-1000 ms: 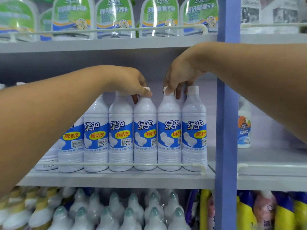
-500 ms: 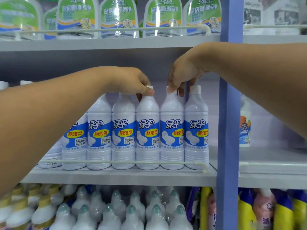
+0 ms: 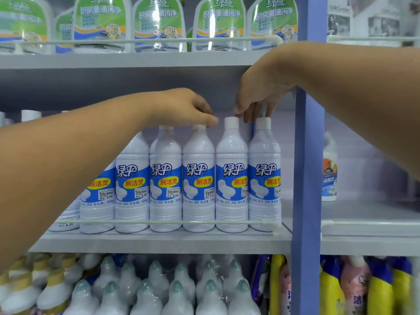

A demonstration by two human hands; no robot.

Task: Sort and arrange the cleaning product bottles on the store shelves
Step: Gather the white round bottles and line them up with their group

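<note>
Left hand [image 3: 181, 106] pinched the cap of a white toilet-cleaner bottle [image 3: 198, 178] at the middle shelf's [image 3: 159, 243] front rail. Right hand [image 3: 259, 92], fingers loosely spread, hovered over neighbouring caps.

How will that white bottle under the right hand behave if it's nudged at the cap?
The white bottle is tall and narrow, so it probably tips. Neighbouring bottles and the rail should catch it. Its smooth plastic looks slippery. The right hand is just above the cap.
</note>
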